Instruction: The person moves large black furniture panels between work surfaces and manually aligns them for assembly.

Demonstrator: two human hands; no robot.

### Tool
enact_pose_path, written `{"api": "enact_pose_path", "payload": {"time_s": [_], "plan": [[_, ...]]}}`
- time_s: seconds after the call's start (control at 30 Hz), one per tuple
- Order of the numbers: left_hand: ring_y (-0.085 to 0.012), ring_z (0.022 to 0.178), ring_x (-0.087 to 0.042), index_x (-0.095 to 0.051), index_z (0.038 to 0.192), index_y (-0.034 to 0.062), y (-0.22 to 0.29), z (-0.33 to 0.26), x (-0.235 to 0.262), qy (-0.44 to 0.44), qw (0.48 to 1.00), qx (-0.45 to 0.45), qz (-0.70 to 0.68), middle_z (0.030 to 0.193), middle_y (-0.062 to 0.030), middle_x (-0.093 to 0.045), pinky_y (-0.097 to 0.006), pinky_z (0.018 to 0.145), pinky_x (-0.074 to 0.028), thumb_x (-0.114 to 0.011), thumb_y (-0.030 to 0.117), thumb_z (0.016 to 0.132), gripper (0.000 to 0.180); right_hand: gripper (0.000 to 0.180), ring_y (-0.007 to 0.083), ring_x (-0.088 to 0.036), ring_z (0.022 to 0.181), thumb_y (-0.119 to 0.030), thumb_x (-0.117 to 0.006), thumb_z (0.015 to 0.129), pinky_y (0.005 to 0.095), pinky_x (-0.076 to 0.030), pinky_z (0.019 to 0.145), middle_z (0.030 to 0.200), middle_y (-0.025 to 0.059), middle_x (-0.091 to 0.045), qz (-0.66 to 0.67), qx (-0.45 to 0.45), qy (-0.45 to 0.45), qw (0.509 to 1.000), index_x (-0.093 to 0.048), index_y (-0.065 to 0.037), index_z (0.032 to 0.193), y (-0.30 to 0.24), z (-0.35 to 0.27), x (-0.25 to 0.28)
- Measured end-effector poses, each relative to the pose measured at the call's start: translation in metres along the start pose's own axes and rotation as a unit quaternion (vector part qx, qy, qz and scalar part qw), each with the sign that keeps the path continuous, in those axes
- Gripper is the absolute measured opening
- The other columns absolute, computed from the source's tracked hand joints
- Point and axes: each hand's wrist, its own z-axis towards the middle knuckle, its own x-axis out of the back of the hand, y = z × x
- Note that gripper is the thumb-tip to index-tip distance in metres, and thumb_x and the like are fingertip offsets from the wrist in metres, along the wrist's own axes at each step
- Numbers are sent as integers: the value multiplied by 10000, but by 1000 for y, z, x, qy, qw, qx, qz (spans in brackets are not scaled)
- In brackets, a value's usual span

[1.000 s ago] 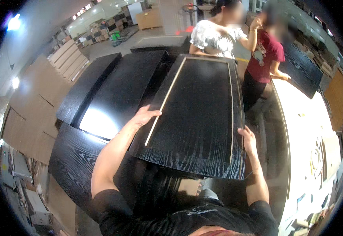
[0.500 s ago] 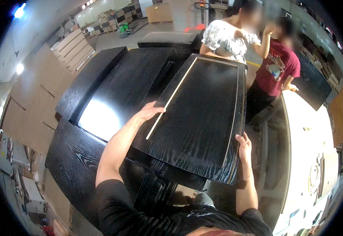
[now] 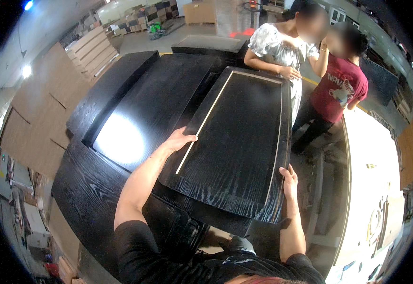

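In front of me lies a black wood-grain panel (image 3: 235, 137) with rounded corners and a recessed middle. Pale strips (image 3: 212, 110) run along the recess on its left, far and right sides. My left hand (image 3: 180, 140) holds the panel's left edge, its thumb laid over the frame to the left strip. At the near right edge my right hand (image 3: 289, 180) grips the panel, thumb on top and fingers around the side. The panel rests above other black furniture pieces; what bears its underside is hidden.
A large black board (image 3: 164, 90) with a bright glare lies to the left. Beyond the panel stand a person in a white top (image 3: 270, 49) and one in a maroon shirt (image 3: 341, 85). A pale worktable (image 3: 369, 156) is on the right; brown sheets (image 3: 40, 113) stand far left.
The panel and both hands sit slightly lower and further left in the picture, and the view has shifted a little. The person in white now has a hand by the panel's far right corner.
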Motion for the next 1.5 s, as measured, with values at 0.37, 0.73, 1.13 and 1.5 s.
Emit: {"api": "enact_pose_path", "payload": {"time_s": [0.37, 0.73, 1.13, 1.5], "plan": [[-273, 982, -677, -671, 1098, -24, -19, 9, -22, 37, 979, -47, 197, 1052, -190, -706, -394, 874, -537, -797, 219, 717, 469, 473, 225, -576, 1121, -186, -651, 907, 330, -404, 1007, 1210, 109, -643, -156, -81, 80, 981, -556, 9, 1327, -13, -10, -19], [-378, 1090, -658, -638, 1128, -32, 24, -3, -54, 87, 885, 70, 453, 1158, -243, -668, -452, 895, -558, -710, 188, 819, 387, 722, 310, -455, 1304, -305, -779, 826, 418, -364, 1100, 1428, 188, -376, -384, -14, 14, 923, -494, -20, 1425, -13, -14, -3], [-376, 1219, -577, -556, 1323, -17, 44, -10, -48, 4, 880, 42, 474, 1283, -232, -615, -454, 1034, -464, -644, 383, 915, 578, 861, 354, -465, 1311, -341, -822, 769, 427, -352, 1114, 1380, 227, -465, -387, 11, -4, 922, -444, 35, 1444, -2, 0, 8], [-350, 1285, -536, -574, 1329, 23, 142, -228, -29, 183, 884, -199, 381, 1363, -193, -583, -402, 1107, -387, -638, 272, 940, 467, 580, 232, -521, 1279, -155, -697, 931, 349, -401, 1088, 1398, 178, -534, -145, 90, 143, 975, -463, -50, 1451, -39, -28, 52]]}}
